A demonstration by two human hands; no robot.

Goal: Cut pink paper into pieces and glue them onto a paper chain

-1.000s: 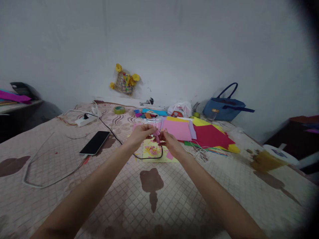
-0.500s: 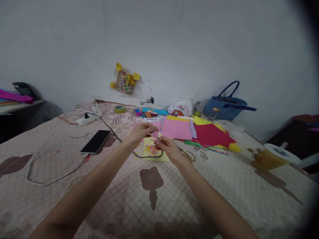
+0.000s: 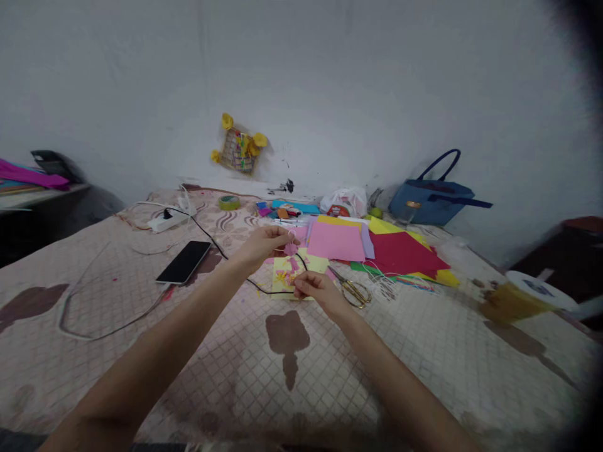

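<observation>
My left hand [image 3: 271, 245] is closed in a pinch on a small pink paper cutout [image 3: 291, 250] with a thin white string looped at its top. The cutout hangs above a pale yellow sheet [image 3: 315, 260] strewn with pink and yellow paper scraps [image 3: 285, 276]. Lower and nearer to me, my right hand [image 3: 313, 287] has thumb and forefinger pressed together over the sheet's front edge, beside a black cable [image 3: 269, 292]. Whatever is between those fingertips is too small to make out. Gold-handled scissors [image 3: 355, 293] lie just right of my right hand.
Pink sheets [image 3: 336, 242], red paper [image 3: 405, 254] and white string [image 3: 384, 285] lie behind and to the right. On the left are a phone [image 3: 183, 263], a power strip [image 3: 169, 218] and green tape [image 3: 228, 202]. A blue bag [image 3: 428, 201] and a lidded tub [image 3: 518, 298] stand at right.
My right hand has moved down and toward me, away from the pink cutout. My left hand still pinches the cutout. The view has shifted slightly.
</observation>
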